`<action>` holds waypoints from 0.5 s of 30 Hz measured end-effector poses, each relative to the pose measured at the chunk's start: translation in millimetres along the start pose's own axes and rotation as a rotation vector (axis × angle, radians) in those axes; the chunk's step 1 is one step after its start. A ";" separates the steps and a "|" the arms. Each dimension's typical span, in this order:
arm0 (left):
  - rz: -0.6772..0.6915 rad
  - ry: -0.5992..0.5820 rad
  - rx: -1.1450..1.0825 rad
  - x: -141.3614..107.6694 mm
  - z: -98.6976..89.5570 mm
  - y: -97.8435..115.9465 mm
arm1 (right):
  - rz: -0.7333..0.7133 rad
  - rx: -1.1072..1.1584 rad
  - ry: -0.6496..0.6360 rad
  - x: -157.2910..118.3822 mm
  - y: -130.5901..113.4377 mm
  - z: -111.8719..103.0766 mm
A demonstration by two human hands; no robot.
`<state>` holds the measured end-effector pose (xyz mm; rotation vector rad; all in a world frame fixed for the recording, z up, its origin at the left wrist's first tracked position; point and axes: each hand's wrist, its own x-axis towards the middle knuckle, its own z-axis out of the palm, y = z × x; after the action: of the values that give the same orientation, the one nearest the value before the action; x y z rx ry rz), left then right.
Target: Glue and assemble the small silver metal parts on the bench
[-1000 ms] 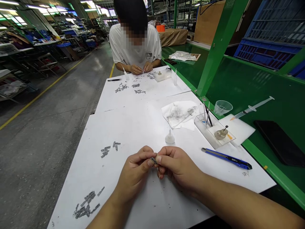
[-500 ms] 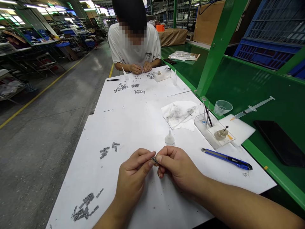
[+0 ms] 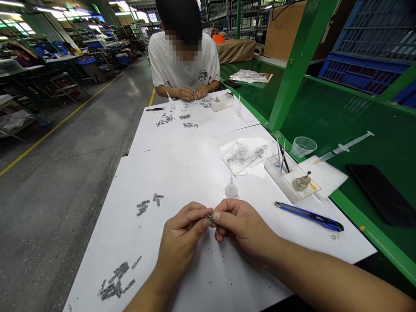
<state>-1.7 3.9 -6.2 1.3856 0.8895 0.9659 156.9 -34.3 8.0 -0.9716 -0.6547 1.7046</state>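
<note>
Between my fingertips is a small dark grey metal part (image 3: pixel 210 218), pinched from both sides above the white table. My left hand (image 3: pixel 183 236) grips its left end with thumb and fingers. On the other end, my right hand (image 3: pixel 245 225) closes with thumb and forefinger, which partly cover the part. Just beyond my hands stands a small translucent squeeze bottle (image 3: pixel 231 189). Similar flat grey parts lie to the left in a smaller group (image 3: pixel 143 207) and a larger heap (image 3: pixel 113 284).
A blue utility knife (image 3: pixel 308 216) lies at the right. Behind it are a clear acrylic holder (image 3: pixel 279 184) with tweezers and a glass jar, and a stained white cloth (image 3: pixel 245 156). A co-worker (image 3: pixel 185 65) sits at the far end, handling small parts. A green post (image 3: pixel 297 60) rises at right.
Both hands stay nearly in place, holding the part with barely any shift. The co-worker's head and torso have moved slightly to the right.
</note>
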 end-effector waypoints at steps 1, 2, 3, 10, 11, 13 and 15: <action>-0.001 -0.005 0.000 0.3 0.0 0.1 | 0.003 0.006 -0.002 0.0 0.1 0.0; -0.001 -0.009 -0.002 0.5 -0.1 0.1 | 0.005 0.011 -0.003 0.1 0.3 0.0; -0.001 -0.014 -0.006 0.5 -0.3 -0.2 | 0.006 0.014 -0.005 0.1 0.4 0.0; -0.001 -0.061 -0.058 -1.5 -2.2 -4.7 | 0.012 0.048 -0.032 -0.2 -0.2 -1.3; 0.003 -0.068 -0.056 -1.5 -2.5 -5.1 | 0.015 0.057 -0.037 -0.4 -0.3 -1.5; 0.009 -0.079 -0.048 -1.2 -3.5 -5.4 | 0.018 0.068 -0.044 -0.7 -0.5 -1.9; 0.019 -0.091 -0.036 -1.1 -4.8 -5.1 | 0.019 0.071 -0.049 -0.9 -0.8 -2.1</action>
<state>-6.4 4.8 -11.4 1.3982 0.7882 0.9222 159.2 -35.0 7.8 -0.8919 -0.6146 1.7610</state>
